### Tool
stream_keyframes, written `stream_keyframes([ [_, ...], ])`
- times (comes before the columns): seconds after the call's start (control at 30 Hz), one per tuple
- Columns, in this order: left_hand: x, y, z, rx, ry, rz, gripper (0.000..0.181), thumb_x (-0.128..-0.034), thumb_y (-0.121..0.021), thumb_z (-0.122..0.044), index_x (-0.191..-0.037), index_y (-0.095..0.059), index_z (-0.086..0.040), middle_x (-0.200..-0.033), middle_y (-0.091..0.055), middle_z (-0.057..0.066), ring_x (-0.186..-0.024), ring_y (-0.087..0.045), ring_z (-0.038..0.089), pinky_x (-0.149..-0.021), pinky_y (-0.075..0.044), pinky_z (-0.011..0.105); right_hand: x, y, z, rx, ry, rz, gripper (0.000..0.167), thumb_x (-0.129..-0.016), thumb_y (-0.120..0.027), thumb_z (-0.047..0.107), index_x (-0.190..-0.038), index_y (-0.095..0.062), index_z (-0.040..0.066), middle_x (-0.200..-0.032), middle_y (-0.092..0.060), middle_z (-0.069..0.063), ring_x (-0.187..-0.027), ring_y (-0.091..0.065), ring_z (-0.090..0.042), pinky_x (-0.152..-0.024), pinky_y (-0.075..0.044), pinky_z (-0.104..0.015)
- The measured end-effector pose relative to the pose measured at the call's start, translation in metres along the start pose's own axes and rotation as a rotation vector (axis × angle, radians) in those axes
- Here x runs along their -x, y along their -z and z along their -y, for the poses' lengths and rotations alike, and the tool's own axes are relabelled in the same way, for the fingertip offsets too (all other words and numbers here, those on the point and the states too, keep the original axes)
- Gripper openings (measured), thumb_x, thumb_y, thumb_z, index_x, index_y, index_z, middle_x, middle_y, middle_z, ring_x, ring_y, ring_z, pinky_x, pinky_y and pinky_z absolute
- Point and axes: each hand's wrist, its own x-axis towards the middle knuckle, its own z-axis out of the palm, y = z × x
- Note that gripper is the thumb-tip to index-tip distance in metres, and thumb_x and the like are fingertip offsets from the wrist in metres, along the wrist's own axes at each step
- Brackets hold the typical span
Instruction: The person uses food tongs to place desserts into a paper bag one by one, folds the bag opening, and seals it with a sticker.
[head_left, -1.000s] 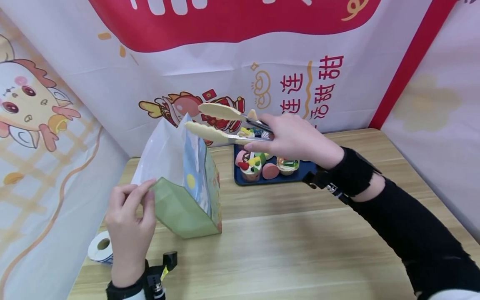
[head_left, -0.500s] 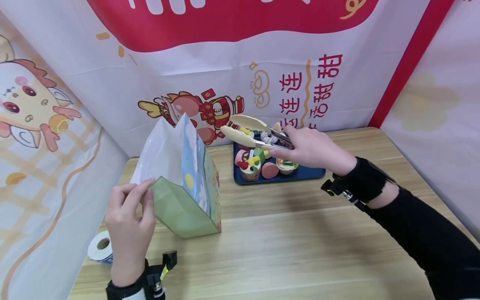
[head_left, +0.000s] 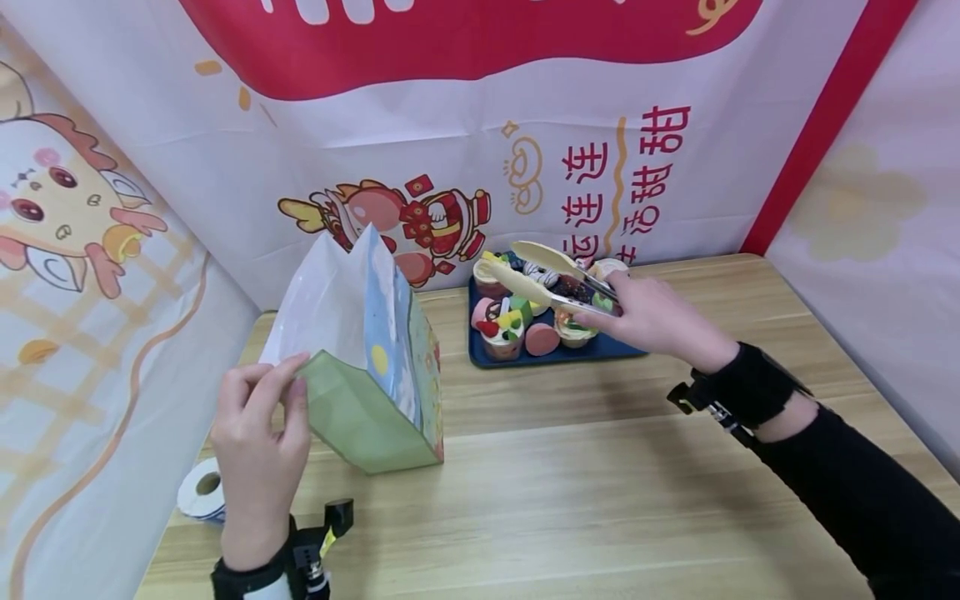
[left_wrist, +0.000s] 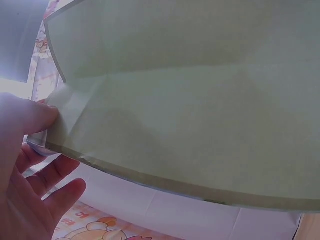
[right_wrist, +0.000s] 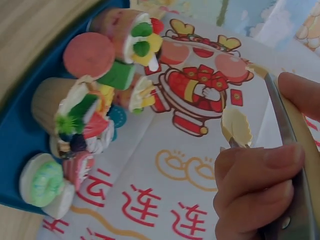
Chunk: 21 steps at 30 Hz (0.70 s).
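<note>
My left hand [head_left: 258,454] pinches the top edge of a green and blue paper bag [head_left: 367,417] between thumb and fingers. The bag stands with its mouth spread, and its white inside shows. In the left wrist view the bag's green side [left_wrist: 190,130] fills most of the picture. My right hand [head_left: 652,315] grips metal tongs [head_left: 528,287] with cream-coloured tips, held apart above the blue tray [head_left: 615,347]. Nothing is seen between the tips. On the tray sit several toy-like cupcakes, one with a strawberry [head_left: 502,340], a pink macaron [head_left: 542,339] and a green-topped doughnut [right_wrist: 46,182].
A white roll [head_left: 201,490] stands on the wooden table [head_left: 540,500] beside my left wrist. Printed cloth walls [head_left: 420,125] rise behind the table and along both sides. The tray lies close to the back cloth, right of the bag.
My right hand has carried the tongs rightward and a little down, from beside the bag's mouth to over the tray. The left hand and the bag have stayed in place.
</note>
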Motion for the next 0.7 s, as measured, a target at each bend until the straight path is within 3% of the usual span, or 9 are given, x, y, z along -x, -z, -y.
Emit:
stream_keyframes([
  [0.33,0.000,0.000,0.002,0.003,-0.013,0.013,0.026,-0.0848,-0.065,0.007,-0.108,-0.072,-0.001,-0.090,-0.054,0.023,-0.081,-0.043,0.010,-0.069,-0.033,0.021,0.007,-0.017,-0.032,-0.029,-0.055,-0.013,0.083,-0.088,-0.059,0.062,-0.132,-0.046,-0.006,-0.115,-0.064,-0.024,-0.092,-0.061,-0.028,-0.075,-0.051,-0.042],
  [0.57,0.000,-0.001,0.003,0.005,-0.008,0.020,0.027,-0.0837,-0.066,0.009,-0.109,-0.072,-0.001,-0.092,-0.054,0.023,-0.085,-0.039,0.001,-0.069,-0.032,0.018,0.012,-0.036,-0.053,-0.007,-0.116,-0.027,0.083,-0.084,-0.060,0.066,-0.125,-0.051,-0.005,-0.110,-0.064,-0.023,-0.086,-0.059,-0.028,-0.069,-0.048,-0.038],
  [0.7,-0.001,0.000,0.003,0.007,-0.003,0.026,0.028,-0.0835,-0.066,0.010,-0.109,-0.072,0.000,-0.092,-0.054,0.023,-0.082,-0.042,0.009,-0.070,-0.032,0.018,0.015,-0.046,-0.062,-0.015,-0.148,-0.016,0.088,-0.083,-0.061,0.067,-0.127,-0.048,-0.007,-0.111,-0.063,-0.025,-0.086,-0.058,-0.029,-0.067,-0.048,-0.036],
])
